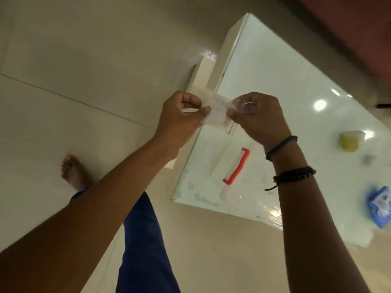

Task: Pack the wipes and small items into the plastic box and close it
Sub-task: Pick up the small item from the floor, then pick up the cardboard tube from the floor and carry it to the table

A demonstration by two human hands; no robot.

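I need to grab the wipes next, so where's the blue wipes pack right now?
The blue wipes pack lies on the glass table at the far right edge of the head view, below the yellow item.

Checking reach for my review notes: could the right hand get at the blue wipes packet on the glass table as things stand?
Probably not right away: the right hand and left hand both pinch a white crumpled wipe. The blue wipes packet lies uncovered on the pale glass table, so its path looks free once it lets go.

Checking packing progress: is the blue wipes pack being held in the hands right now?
No, the blue wipes pack lies on the glass table, while the left hand and right hand hold a white wipe between them.
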